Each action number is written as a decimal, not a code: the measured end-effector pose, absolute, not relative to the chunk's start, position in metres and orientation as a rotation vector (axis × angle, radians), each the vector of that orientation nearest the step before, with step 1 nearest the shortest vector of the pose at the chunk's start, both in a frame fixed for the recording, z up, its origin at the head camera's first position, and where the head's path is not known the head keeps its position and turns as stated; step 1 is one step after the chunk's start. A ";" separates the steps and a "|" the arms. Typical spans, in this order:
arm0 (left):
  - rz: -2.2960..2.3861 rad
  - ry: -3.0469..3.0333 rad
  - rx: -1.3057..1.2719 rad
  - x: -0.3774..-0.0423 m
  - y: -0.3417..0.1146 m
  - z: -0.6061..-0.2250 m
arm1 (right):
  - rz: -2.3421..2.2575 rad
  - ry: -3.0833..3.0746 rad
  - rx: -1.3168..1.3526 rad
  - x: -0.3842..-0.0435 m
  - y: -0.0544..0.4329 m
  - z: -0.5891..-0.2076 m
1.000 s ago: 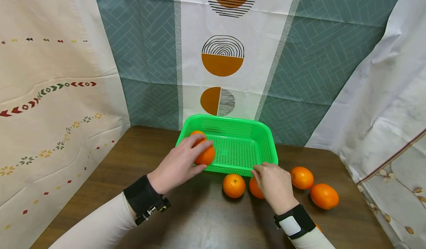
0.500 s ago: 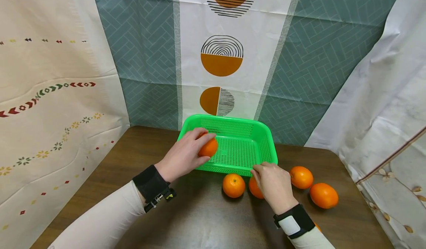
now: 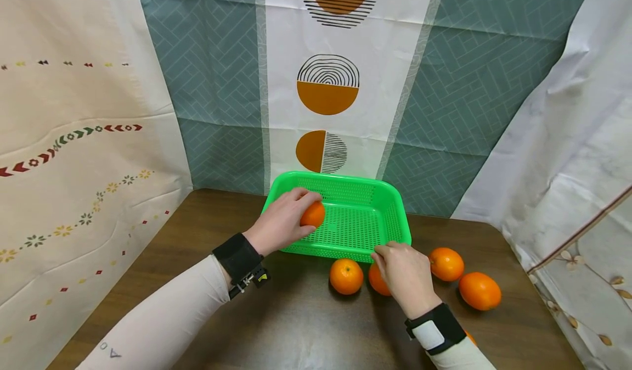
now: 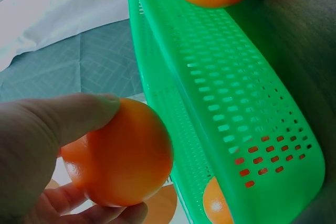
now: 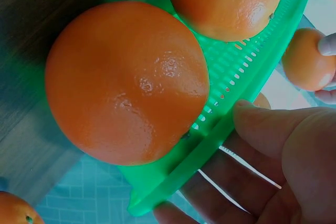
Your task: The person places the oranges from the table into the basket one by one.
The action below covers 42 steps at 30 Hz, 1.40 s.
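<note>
My left hand (image 3: pixel 283 220) grips an orange (image 3: pixel 313 214), thumb and fingers around its sides, over the left part of a green perforated plastic basket (image 3: pixel 353 224). In the left wrist view that held orange (image 4: pixel 126 153) hangs just beside the basket's rim. A second orange (image 4: pixel 216 203) lies inside the basket, seen past the rim; the left hand hides it in the head view. My right hand (image 3: pixel 407 274) holds the basket's front right rim, the thumb on one side and the fingers on the other, as the right wrist view shows.
Two oranges stand before the basket's front wall: one (image 3: pixel 346 276) in full view, another (image 3: pixel 379 279) partly behind my right hand. Two more oranges, a nearer one (image 3: pixel 480 291) and a farther one (image 3: pixel 446 264), lie right. A sliver of orange (image 3: pixel 470 337) shows by my right wrist. Cloth hangs behind the wooden table (image 3: pixel 306 326).
My left hand has moved right and slightly farther back with its orange, over the basket. The orange behind it has gone out of sight in the head view. My right hand stays put.
</note>
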<state>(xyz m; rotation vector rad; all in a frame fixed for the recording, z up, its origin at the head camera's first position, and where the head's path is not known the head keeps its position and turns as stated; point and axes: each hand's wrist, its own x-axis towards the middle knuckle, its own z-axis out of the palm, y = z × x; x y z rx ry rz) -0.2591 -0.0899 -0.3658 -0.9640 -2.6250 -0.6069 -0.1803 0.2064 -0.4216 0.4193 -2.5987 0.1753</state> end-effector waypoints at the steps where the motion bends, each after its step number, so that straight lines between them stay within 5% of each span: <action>1: -0.612 -2.634 -0.961 -0.260 -0.089 -0.366 | 0.175 -2.600 0.420 -0.181 0.206 -0.422; 42: -0.474 -2.941 -1.175 -0.303 -0.061 -0.390 | 0.169 -2.590 0.415 -0.180 0.207 -0.422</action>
